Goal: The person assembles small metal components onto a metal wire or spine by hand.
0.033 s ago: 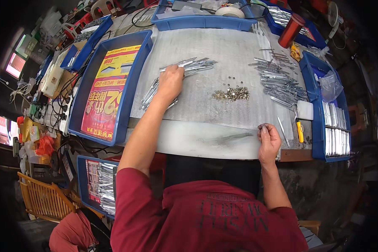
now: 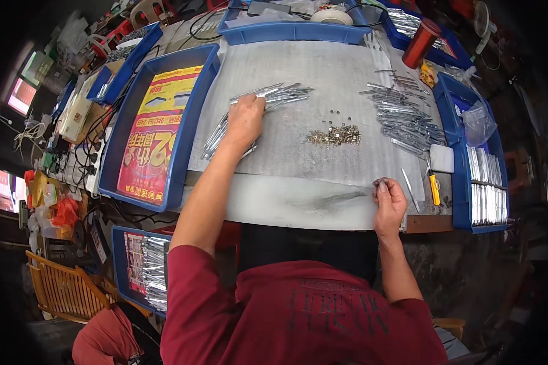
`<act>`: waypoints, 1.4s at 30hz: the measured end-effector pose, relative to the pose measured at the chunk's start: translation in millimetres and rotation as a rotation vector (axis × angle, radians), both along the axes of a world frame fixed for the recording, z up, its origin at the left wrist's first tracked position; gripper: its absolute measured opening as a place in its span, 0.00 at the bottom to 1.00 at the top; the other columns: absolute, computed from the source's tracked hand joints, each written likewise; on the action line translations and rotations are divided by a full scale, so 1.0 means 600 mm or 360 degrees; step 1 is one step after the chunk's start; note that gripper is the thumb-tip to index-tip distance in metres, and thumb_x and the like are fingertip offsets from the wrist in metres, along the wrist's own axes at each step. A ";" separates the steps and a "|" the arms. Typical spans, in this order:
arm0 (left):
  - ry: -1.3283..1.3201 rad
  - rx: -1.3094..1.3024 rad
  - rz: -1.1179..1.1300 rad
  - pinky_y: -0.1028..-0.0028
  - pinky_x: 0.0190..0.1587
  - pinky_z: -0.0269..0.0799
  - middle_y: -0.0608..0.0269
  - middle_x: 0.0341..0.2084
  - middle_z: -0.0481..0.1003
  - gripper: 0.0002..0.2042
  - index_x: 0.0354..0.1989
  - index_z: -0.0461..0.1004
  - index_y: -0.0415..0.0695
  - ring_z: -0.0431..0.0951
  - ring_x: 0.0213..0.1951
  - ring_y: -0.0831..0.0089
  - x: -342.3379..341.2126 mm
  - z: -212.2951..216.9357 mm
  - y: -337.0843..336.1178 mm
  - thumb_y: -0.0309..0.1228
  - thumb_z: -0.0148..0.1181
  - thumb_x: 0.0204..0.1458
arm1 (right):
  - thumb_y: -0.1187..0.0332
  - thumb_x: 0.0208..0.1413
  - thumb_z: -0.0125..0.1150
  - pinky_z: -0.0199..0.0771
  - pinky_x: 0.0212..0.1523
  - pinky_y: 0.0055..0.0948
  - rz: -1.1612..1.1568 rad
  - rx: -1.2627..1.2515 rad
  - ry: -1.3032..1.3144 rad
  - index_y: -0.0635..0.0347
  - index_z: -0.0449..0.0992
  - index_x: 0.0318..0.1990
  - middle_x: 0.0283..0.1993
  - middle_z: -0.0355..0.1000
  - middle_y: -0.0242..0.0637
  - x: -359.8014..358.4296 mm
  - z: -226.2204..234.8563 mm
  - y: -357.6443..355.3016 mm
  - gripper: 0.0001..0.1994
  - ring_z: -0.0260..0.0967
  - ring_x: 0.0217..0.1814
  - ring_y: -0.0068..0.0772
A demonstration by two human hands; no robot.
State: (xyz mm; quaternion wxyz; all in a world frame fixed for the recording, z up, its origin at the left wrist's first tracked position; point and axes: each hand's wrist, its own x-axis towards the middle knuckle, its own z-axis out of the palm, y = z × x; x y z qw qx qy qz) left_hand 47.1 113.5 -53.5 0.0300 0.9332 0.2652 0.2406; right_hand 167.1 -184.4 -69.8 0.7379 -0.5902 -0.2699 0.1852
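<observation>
Metal strips (image 2: 256, 106): left hand (image 2: 245, 121) flat, open on pile; right hand (image 2: 388, 201) pinches small metal piece (image 2: 377, 182).

There is only one view, from a camera on the person's head, which looks steeply down and a little forward at the work table (image 2: 323, 201). It is a wide fisheye lens, so the straight edges of the table and of the blue trays (image 2: 119, 152) bend toward the dark rim of the picture. The camera is quite near: the person's red shirt (image 2: 298, 316) fills the near edge, and both forearms come in from there. The left hand (image 2: 245, 118) reaches far onto the table, and the right hand (image 2: 388, 201) is at its near edge. On the left, the floor and a wooden chair (image 2: 61, 289) are seen.
</observation>
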 end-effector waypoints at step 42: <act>-0.0992 -0.1283 -0.0307 0.80 0.24 0.61 0.63 0.20 0.68 0.05 0.32 0.70 0.35 0.64 0.21 0.79 -0.057 -0.020 -0.270 0.23 0.53 0.47 | 0.78 0.36 0.49 0.61 0.38 0.34 0.0484 -0.0663 -0.2263 0.63 0.71 0.33 0.31 0.66 0.37 0.027 0.028 0.170 0.12 0.61 0.36 0.40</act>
